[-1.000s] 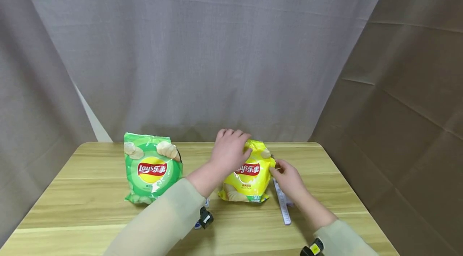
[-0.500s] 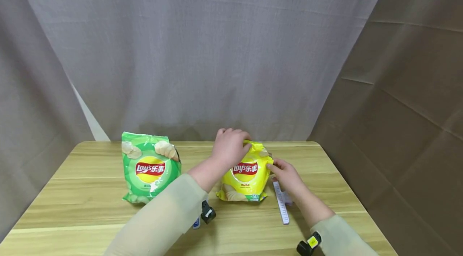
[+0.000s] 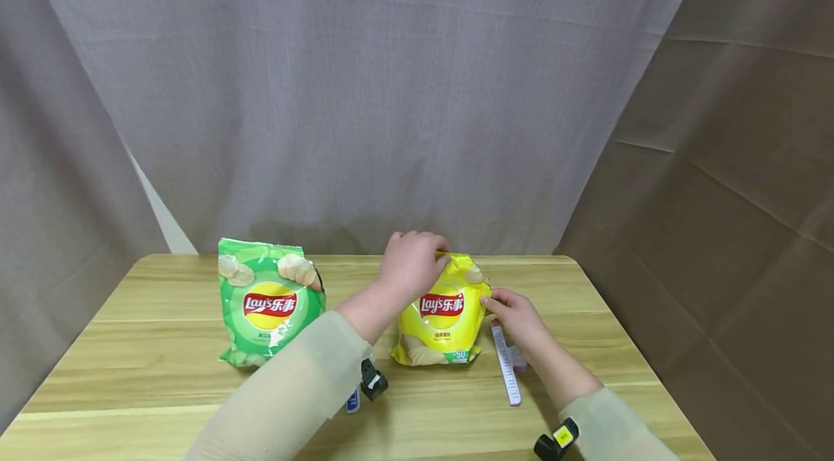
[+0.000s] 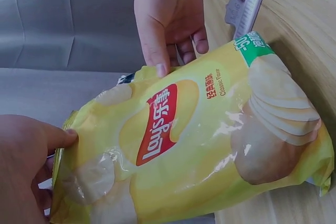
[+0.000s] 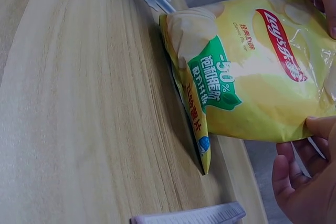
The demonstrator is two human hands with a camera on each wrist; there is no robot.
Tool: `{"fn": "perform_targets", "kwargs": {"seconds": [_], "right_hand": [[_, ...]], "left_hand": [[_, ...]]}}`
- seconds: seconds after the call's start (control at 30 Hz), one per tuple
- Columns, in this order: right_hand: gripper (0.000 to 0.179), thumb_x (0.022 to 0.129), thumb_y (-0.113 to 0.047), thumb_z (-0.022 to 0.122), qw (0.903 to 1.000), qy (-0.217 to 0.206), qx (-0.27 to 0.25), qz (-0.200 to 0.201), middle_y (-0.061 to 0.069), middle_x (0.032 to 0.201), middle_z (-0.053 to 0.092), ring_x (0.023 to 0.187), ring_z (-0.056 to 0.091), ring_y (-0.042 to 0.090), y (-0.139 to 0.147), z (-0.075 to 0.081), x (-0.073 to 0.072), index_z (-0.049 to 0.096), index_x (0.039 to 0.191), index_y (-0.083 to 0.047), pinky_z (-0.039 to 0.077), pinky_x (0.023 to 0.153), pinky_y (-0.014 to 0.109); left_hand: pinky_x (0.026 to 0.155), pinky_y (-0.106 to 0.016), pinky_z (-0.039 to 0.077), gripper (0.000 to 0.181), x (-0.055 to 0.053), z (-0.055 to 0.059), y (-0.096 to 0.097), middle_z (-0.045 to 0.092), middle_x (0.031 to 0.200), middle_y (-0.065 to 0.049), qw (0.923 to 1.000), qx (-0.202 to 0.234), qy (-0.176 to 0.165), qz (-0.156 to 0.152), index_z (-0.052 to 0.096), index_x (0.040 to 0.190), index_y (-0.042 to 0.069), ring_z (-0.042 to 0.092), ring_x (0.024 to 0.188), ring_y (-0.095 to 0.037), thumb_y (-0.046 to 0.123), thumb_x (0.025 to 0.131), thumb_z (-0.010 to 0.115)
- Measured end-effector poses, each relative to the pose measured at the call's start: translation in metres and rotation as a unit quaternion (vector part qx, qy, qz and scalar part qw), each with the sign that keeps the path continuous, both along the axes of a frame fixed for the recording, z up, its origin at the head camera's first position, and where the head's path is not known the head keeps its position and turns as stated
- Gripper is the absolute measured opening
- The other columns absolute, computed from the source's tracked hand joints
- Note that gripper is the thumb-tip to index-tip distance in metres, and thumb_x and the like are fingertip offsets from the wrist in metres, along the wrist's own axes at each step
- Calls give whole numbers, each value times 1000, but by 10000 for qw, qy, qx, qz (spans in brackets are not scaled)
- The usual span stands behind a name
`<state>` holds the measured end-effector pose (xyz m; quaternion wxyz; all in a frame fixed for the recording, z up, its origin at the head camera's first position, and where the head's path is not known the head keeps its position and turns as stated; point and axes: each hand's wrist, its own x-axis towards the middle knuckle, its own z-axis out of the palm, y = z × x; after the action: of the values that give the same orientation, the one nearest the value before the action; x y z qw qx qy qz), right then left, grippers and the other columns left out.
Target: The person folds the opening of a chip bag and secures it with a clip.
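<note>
A yellow bag of potato chips (image 3: 443, 331) stands on the table between both hands, its front facing me. My left hand (image 3: 412, 265) reaches over and grips its top edge, the thumb on the printed front in the left wrist view. At the bag's right side, my right hand (image 3: 517, 316) pinches the edge, thumb in front and fingers behind. In the right wrist view the bag's lower end (image 5: 197, 119) rests on the wood. Left of it stands a green bag of potato chips (image 3: 270, 316), partly behind the left forearm.
A lavender strip with ruler-like marks and a side tab (image 3: 506, 367) lies on the wooden table (image 3: 449, 425), right of the yellow bag. Partly hidden under the left forearm is a blue-and-white strip (image 3: 353, 401). Grey curtains (image 3: 391, 121) hang behind and at the sides.
The right hand has shifted slightly left along with the yellow bag's right edge. Both hands keep their hold, and the view has shifted slightly.
</note>
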<state>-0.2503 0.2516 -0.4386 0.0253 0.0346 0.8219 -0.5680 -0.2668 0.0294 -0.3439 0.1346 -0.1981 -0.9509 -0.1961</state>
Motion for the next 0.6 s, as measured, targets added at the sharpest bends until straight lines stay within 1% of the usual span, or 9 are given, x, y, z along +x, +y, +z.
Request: {"fn": "perform_targets", "kwargs": {"seconds": [0.2, 0.3, 0.43, 0.6], "right_hand": [[25, 99, -17, 60, 9999, 105, -12, 17, 8, 97, 67, 93, 59, 20, 1, 0, 1, 66, 112, 4, 53, 81, 38], [26, 99, -17, 60, 9997, 178, 104, 95, 9, 98, 68, 93, 60, 20, 2, 0, 0, 66, 113, 5, 53, 80, 36], [25, 99, -16, 61, 9996, 195, 203, 63, 9, 98, 69, 91, 61, 19, 4, -1, -2, 67, 113, 3, 54, 80, 35], [25, 99, -15, 60, 9992, 256, 304, 100, 10, 100, 69, 92, 61, 20, 6, -1, -2, 67, 114, 4, 54, 84, 40]], "left_hand": [[92, -36, 43, 18, 0, 2, 1, 73, 106, 8, 10000, -12, -52, 30, 74, 109, 23, 62, 97, -15, 32, 97, 64], [89, -36, 43, 17, -1, 4, 0, 73, 104, 8, 9999, -81, -10, 66, 75, 108, 23, 61, 94, -15, 32, 97, 64], [87, -35, 42, 17, -2, 6, 0, 73, 101, 9, 9998, -184, 36, 81, 75, 106, 23, 59, 91, -15, 31, 97, 64], [85, -35, 42, 16, -1, 6, 1, 73, 100, 9, 9997, -251, 50, 43, 75, 104, 23, 59, 90, -15, 31, 98, 63]]}}
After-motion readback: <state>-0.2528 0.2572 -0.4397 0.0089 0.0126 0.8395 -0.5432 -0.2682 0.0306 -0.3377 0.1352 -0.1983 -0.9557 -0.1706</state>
